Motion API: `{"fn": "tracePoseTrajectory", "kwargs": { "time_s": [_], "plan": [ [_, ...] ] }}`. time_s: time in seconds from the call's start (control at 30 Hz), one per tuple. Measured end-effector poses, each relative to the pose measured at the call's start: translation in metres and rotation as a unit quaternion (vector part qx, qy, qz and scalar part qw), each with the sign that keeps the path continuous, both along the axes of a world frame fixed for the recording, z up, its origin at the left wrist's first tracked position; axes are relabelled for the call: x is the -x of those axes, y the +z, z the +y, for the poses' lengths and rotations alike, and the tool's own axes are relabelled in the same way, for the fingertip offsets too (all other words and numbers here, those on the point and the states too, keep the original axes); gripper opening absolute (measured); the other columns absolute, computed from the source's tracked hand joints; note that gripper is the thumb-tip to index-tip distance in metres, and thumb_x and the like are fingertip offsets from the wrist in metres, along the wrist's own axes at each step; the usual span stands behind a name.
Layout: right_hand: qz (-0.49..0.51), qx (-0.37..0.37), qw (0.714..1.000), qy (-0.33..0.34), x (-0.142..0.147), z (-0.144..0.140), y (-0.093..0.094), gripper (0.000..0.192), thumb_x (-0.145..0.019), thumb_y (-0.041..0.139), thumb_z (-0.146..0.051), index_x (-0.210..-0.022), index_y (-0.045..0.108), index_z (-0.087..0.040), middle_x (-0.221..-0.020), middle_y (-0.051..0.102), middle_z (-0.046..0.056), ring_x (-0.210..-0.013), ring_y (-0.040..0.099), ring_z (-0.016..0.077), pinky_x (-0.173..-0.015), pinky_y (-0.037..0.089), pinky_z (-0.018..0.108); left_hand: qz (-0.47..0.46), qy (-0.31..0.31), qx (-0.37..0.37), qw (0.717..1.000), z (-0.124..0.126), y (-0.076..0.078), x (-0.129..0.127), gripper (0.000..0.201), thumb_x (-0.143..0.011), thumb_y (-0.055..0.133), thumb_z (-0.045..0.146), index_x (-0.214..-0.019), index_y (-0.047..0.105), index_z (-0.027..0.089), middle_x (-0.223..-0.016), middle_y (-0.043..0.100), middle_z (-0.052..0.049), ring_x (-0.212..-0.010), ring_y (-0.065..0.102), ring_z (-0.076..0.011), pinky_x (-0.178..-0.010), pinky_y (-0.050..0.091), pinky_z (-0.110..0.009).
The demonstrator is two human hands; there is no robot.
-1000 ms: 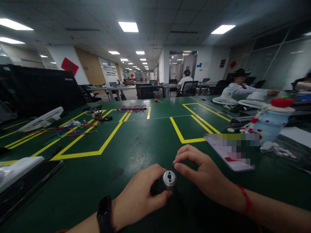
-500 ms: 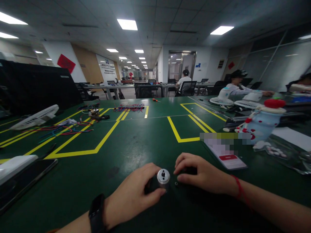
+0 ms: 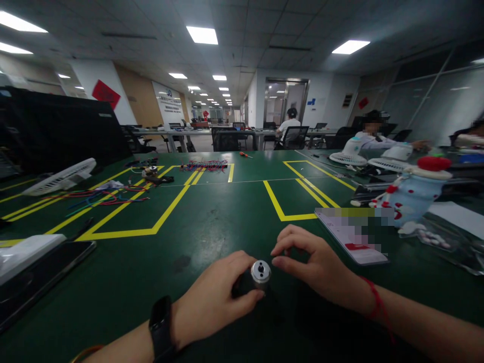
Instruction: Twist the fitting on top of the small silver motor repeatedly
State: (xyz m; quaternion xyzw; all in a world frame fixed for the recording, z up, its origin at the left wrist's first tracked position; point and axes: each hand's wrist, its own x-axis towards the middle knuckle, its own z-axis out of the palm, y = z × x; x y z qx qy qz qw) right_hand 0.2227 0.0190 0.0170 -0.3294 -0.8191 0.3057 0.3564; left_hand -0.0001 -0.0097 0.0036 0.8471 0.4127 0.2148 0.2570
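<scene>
Fingers and thumb of my left hand (image 3: 221, 290) wrap round a small cylindrical metal motor (image 3: 260, 272), which stands upright on the green table. Its round silver end faces up, with a dark centre and small dark holes. Close to its right side is my right hand (image 3: 312, 259), raised a little. The thumb and index fingertips there come together in a pinch; whatever sits between them is too small or hidden to make out. A black watch is on my left wrist and a red string on my right.
A phone (image 3: 351, 242) lies right of my right hand, near a blue bottle with a red top (image 3: 418, 189). Another dark phone (image 3: 49, 277) is at the left. Loose wires (image 3: 109, 196), a screwdriver (image 3: 245, 155) and white fan parts (image 3: 348, 151) lie farther off. People sit beyond.
My right hand has lifted slightly, its fingertips closing together. The tiny ring-like part that lay beside the motor under those fingers no longer shows on the table. My left hand still holds the motor.
</scene>
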Motion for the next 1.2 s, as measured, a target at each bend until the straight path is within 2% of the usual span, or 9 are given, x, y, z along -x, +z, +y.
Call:
{"fn": "tracePoseTrajectory", "kwargs": {
  "time_s": [0.33, 0.5, 0.67, 0.73, 0.8, 0.87, 0.93, 1.03, 1.2],
  "plan": [
    [-0.006, -0.038, 0.998, 0.045, 0.016, -0.009, 0.001, 0.012, -0.084, 0.065, -0.016, -0.093, 0.071, -0.02, -0.092, 0.059, 0.002, -0.084, 0.058, 0.0132, -0.074, 0.046, 0.026, -0.001, -0.002, -0.007, 1.0, 0.0, -0.004, 0.0, 0.014, -0.086, 0.062, 0.024, -0.098, 0.056, 0.021, -0.092, 0.059, -0.001, -0.08, 0.054, -0.018, -0.068, 0.04, -0.027],
    [0.001, -0.009, 0.999, 0.04, 0.017, -0.011, 0.001, 0.006, -0.086, 0.064, -0.019, -0.09, 0.067, -0.018, -0.091, 0.059, 0.002, -0.085, 0.057, 0.0139, -0.075, 0.045, 0.027, 0.003, -0.003, -0.005, 1.0, 0.0, -0.004, -0.001, 0.014, -0.086, 0.061, 0.024, -0.098, 0.056, 0.02, -0.092, 0.06, -0.001, -0.079, 0.054, -0.018, -0.068, 0.04, -0.028],
    [0.046, 0.118, 0.992, 0.013, 0.019, -0.006, -0.006, 0.01, -0.089, 0.06, -0.026, -0.088, 0.063, -0.017, -0.087, 0.06, 0.002, -0.081, 0.057, 0.0148, -0.073, 0.045, 0.028, 0.008, 0.006, -0.006, 1.0, 0.0, -0.004, -0.001, 0.014, -0.084, 0.063, 0.023, -0.095, 0.055, 0.02, -0.09, 0.059, -0.001, -0.078, 0.053, -0.0177, -0.065, 0.038, -0.027],
    [0.062, 0.192, 0.979, 0.021, 0.019, -0.003, -0.01, 0.015, -0.09, 0.058, -0.031, -0.09, 0.061, -0.016, -0.084, 0.061, 0.002, -0.077, 0.057, 0.0152, -0.07, 0.045, 0.028, 0.006, 0.006, -0.008, 1.0, 0.0, -0.003, -0.001, 0.014, -0.083, 0.063, 0.022, -0.095, 0.055, 0.02, -0.091, 0.059, 0.0, -0.078, 0.053, -0.0175, -0.065, 0.038, -0.026],
    [0.065, 0.219, 0.973, 0.03, 0.018, -0.002, -0.011, 0.016, -0.09, 0.057, -0.031, -0.092, 0.059, -0.015, -0.083, 0.061, 0.003, -0.075, 0.057, 0.0153, -0.068, 0.045, 0.028, 0.004, 0.005, -0.006, 1.0, 0.0, -0.003, -0.001, 0.014, -0.083, 0.063, 0.022, -0.095, 0.055, 0.021, -0.091, 0.059, 0.0, -0.079, 0.053, -0.0173, -0.065, 0.038, -0.026],
    [0.042, 0.169, 0.984, 0.027, 0.017, -0.002, -0.008, 0.011, -0.091, 0.057, -0.027, -0.091, 0.059, -0.016, -0.086, 0.06, 0.003, -0.078, 0.056, 0.0155, -0.07, 0.045, 0.028, 0.004, 0.003, -0.002, 1.0, 0.0, -0.003, -0.001, 0.015, -0.083, 0.063, 0.021, -0.095, 0.055, 0.021, -0.092, 0.059, 0.0, -0.079, 0.053, -0.0172, -0.066, 0.038, -0.026],
    [-0.004, 0.068, 0.997, 0.023, 0.016, -0.004, -0.001, 0.005, -0.09, 0.056, -0.019, -0.089, 0.059, -0.017, -0.091, 0.059, 0.003, -0.084, 0.055, 0.016, -0.075, 0.044, 0.029, 0.005, 0.002, 0.003, 1.0, 0.001, -0.003, -0.001, 0.016, -0.084, 0.063, 0.022, -0.097, 0.055, 0.021, -0.092, 0.059, 0.0, -0.08, 0.053, -0.0174, -0.066, 0.039, -0.026],
    [-0.088, -0.071, 0.993, 0.02, 0.015, -0.007, 0.007, 0.007, -0.09, 0.054, -0.014, -0.089, 0.06, -0.018, -0.094, 0.058, 0.004, -0.089, 0.053, 0.0174, -0.08, 0.042, 0.031, 0.006, 0.004, 0.004, 1.0, 0.001, -0.003, -0.001, 0.016, -0.084, 0.063, 0.024, -0.097, 0.055, 0.021, -0.091, 0.059, 0.0, -0.078, 0.053, -0.0176, -0.066, 0.039, -0.027],
    [-0.143, -0.125, 0.982, 0.016, 0.014, -0.009, 0.008, 0.01, -0.092, 0.051, -0.017, -0.095, 0.061, -0.019, -0.096, 0.06, 0.005, -0.089, 0.053, 0.0185, -0.079, 0.042, 0.033, 0.009, 0.007, -0.003, 1.0, 0.0, -0.004, -0.001, 0.015, -0.085, 0.061, 0.025, -0.097, 0.055, 0.02, -0.091, 0.059, -0.001, -0.078, 0.053, -0.0185, -0.066, 0.039, -0.027]
  ]
}}
